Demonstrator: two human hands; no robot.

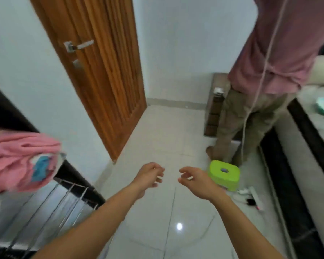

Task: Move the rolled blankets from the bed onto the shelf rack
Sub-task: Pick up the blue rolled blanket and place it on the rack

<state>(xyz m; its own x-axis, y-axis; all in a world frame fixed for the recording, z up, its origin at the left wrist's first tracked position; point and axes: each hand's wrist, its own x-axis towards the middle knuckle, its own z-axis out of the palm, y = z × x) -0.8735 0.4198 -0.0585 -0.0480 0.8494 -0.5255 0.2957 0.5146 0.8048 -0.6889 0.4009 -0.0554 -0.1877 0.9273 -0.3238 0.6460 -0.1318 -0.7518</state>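
2 hands: left hand (150, 174) and right hand (196, 181) out over the floor (166, 230), fingers loosely curled, holding nothing
blanket: pink roll (21, 161) on the rack (64, 200), far left
stool: green (224, 173), just past the right hand

Blanket (21, 161) on rack (67, 200) at left, stool (223, 174) before bed (314, 116) at right

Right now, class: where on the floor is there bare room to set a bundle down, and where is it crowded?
Bare tiles run from the wooden door to under both hands, left hand and right hand. Crowded: by the green stool, the small items beside it, and the standing person near the bed.
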